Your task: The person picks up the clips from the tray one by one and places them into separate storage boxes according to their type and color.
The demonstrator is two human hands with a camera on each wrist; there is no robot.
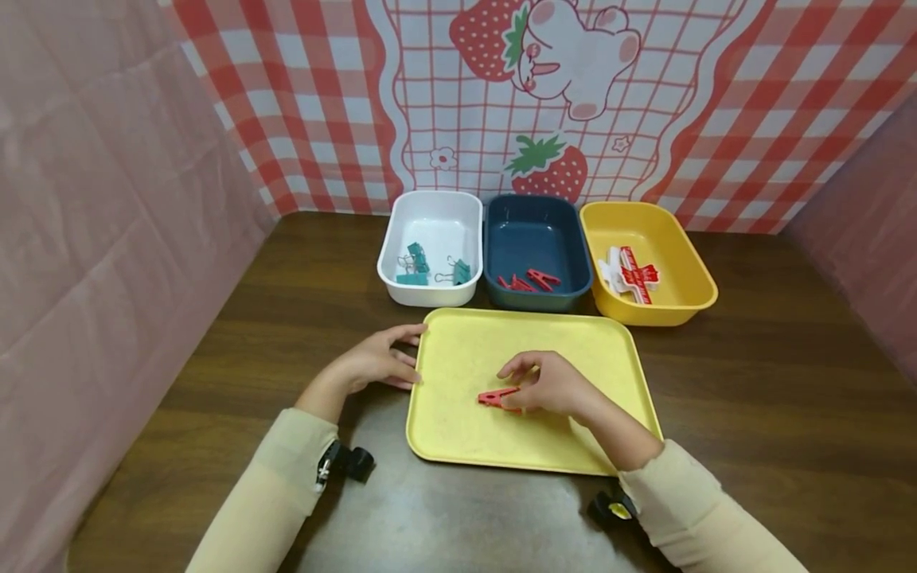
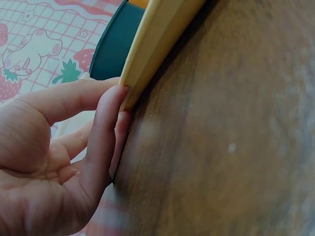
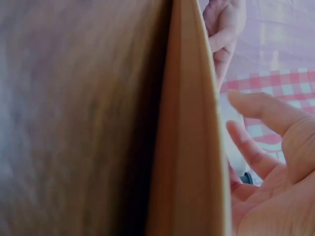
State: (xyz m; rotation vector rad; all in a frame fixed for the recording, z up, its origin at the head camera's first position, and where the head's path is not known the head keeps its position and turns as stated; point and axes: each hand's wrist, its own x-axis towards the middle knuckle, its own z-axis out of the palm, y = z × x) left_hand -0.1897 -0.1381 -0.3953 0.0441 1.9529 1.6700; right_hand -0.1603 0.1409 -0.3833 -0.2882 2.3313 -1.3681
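Note:
A red plastic clothespin (image 1: 493,398) lies on the yellow tray (image 1: 458,438). My right hand (image 1: 552,386) is over it, thumb beside its handle end and partly covering it, index finger raised apart. In the right wrist view the thumb and fingers of the right hand (image 3: 275,162) are spread with nothing between them; the tray's edge (image 3: 197,123) hides part of that hand. My left hand (image 1: 376,360) rests at the tray's left edge, thumb and fingertips spaced along the rim. Up close in the left wrist view, fingertips of the left hand (image 2: 64,142) touch the tray's rim (image 2: 140,54).
Behind the tray stand three tubs in a row. The white tub (image 1: 430,208) has several teal binder clips (image 1: 417,259), the dark blue tub (image 1: 533,208) red clothespins (image 1: 542,278), and the yellow tub (image 1: 691,298) red and white clips (image 1: 634,274). A checked cloth (image 1: 322,103) hangs behind.

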